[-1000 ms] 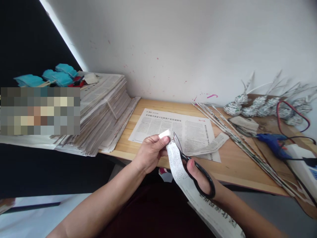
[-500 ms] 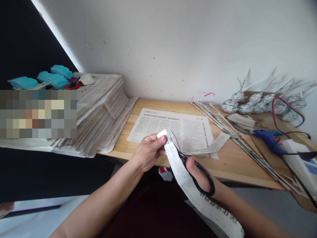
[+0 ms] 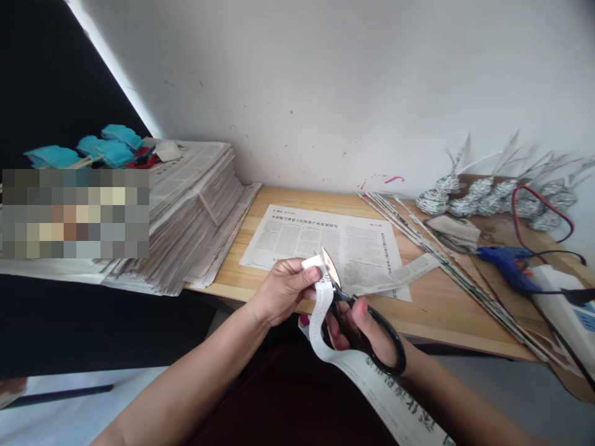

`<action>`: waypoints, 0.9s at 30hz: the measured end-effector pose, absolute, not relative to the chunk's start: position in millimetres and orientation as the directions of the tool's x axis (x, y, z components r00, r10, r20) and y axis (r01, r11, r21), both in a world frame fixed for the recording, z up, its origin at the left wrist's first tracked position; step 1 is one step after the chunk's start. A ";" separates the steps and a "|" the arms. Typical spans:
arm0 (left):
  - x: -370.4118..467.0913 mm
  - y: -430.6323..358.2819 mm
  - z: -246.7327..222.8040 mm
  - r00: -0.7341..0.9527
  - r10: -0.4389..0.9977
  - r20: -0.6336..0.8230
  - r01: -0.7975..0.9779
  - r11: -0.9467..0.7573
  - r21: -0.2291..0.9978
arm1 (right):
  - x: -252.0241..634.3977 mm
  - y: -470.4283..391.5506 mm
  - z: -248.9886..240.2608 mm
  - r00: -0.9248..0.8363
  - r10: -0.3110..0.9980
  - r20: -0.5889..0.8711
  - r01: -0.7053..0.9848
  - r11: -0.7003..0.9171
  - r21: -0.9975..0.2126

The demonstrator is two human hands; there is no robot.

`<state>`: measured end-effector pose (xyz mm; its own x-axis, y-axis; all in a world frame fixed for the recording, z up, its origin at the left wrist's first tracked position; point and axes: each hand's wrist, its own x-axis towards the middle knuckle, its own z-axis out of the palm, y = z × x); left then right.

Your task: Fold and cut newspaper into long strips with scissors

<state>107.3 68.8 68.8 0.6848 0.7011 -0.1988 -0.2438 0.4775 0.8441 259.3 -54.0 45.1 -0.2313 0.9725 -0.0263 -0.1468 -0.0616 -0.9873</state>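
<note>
Between the thumb and fingers of my left hand [image 3: 286,288] is the end of a long newspaper strip [image 3: 365,375], its top folded over. From there the strip curves down toward the lower right, across my lap. My right hand [image 3: 372,328] grips black-handled scissors [image 3: 395,356], thumb through one loop. The blades [image 3: 331,267] point up and lie right beside the held end of the strip; whether they touch the paper I cannot tell. Behind both hands a printed newspaper sheet [image 3: 320,232] lies flat on the wooden table [image 3: 260,201].
A tall stack of newspapers [image 3: 186,210] stands at left, with blue wrapped pieces [image 3: 111,148] on top. At right are thin rolled paper sticks [image 3: 446,260], a loose paper strip [image 3: 404,275], a blue glue gun [image 3: 509,263], a power strip [image 3: 564,303] and woven paper shapes [image 3: 478,195].
The scissors have opened less widely in view and tilted slightly, handles lower. Near my left hand the strip has slackened into a deeper curve. Both hands sit slightly lower in the picture.
</note>
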 end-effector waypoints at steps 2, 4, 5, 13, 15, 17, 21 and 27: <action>107.0 67.8 67.6 0.693 0.693 -0.200 -0.233 0.478 0.847 | 258.6 -53.4 40.4 -0.243 0.970 -0.018 -0.189 -0.065 -0.980; 106.5 67.5 66.7 0.699 0.688 -0.196 -0.230 0.475 0.849 | 257.6 -52.4 39.8 -0.245 0.969 -0.005 -0.191 -0.053 -0.980; 106.3 67.5 66.2 0.702 0.686 -0.193 -0.229 0.474 0.850 | 256.9 -52.0 40.9 -0.238 0.971 -0.001 -0.175 -0.044 -0.984; 106.4 69.7 60.2 0.687 0.711 -0.148 -0.258 0.429 0.866 | 266.5 -49.4 66.7 -0.173 0.985 -0.007 -0.042 -0.015 -0.999; 102.3 74.7 62.2 0.666 0.735 -0.125 -0.251 0.379 0.891 | 278.2 -49.8 76.5 -0.192 0.980 -0.043 -0.045 -0.052 -0.998; 93.2 83.0 68.9 0.606 0.792 -0.077 -0.233 0.269 0.935 | 292.8 -51.7 85.9 -0.137 0.989 -0.060 0.006 -0.060 -0.998; 56.0 106.2 99.9 0.371 0.920 0.130 -0.149 -0.079 0.986 | 326.5 -60.3 94.1 0.149 0.980 -0.133 0.157 -0.156 -0.975; -21.2 130.3 162.6 0.200 0.926 0.321 -0.134 -0.299 0.945 | 376.0 -72.0 77.9 0.415 0.908 -0.059 0.407 -0.243 -0.881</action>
